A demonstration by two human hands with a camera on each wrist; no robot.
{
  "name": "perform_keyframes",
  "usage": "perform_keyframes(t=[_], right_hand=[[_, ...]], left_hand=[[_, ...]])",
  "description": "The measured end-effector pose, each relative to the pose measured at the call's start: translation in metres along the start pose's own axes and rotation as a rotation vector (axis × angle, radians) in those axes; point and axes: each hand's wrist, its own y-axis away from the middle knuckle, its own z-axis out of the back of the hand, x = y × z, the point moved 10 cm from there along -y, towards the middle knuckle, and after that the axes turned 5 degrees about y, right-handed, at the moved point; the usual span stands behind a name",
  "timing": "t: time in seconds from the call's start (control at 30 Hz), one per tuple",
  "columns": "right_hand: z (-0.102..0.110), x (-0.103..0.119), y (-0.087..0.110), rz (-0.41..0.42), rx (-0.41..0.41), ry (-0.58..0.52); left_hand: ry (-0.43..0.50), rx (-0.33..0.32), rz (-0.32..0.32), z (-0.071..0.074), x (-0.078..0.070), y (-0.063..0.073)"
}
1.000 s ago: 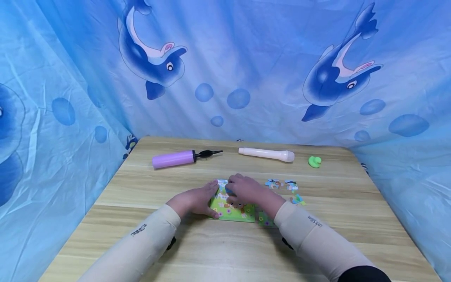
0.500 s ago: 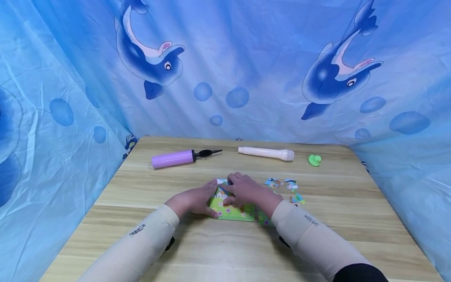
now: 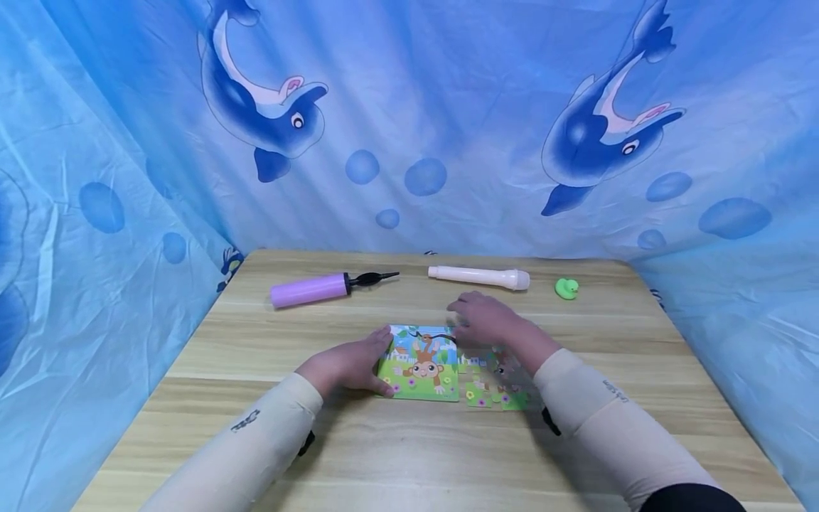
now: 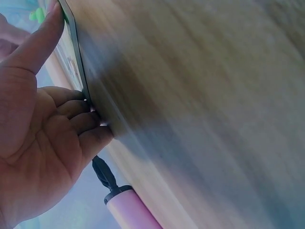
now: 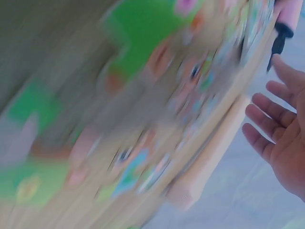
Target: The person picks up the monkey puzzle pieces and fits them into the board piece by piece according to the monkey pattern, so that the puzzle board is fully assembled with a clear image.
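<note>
A square jigsaw board with a monkey picture lies on the table, its far right corner near my right hand. My left hand rests along the board's left side, thumb at the near corner and fingers at the far one. In the left wrist view its fingertips meet the board's dark edge. My right hand is over the table beyond the loose puzzle pieces, which lie to the right of the board. The right wrist view has its fingers loosely bent with nothing between them. My right forearm hides part of the pieces.
Along the table's back lie a purple hand pump with a black nozzle, a white microphone-shaped stick and a green toy duck. A blue dolphin-print curtain hangs behind and at both sides.
My right hand has left the board's upper part and moved right and away, uncovering the monkey picture. My left hand has stayed at the board's left edge.
</note>
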Motion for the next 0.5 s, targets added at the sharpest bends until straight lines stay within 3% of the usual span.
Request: perform_keyframes(t=[0.23, 0.33, 0.5], right_hand=[[-0.014, -0.046, 0.022, -0.104, 0.111, -0.015], [-0.02, -0.051, 0.027, -0.104, 0.142, -0.024], [-0.022, -0.047, 0.029, -0.062, 0.115, -0.034]], left_hand=[[0.024, -0.005, 0.0, 0.0, 0.0, 0.002], [0.035, -0.007, -0.006, 0.001, -0.001, 0.004], [0.028, -0.004, -0.004, 0.001, -0.002, 0.004]])
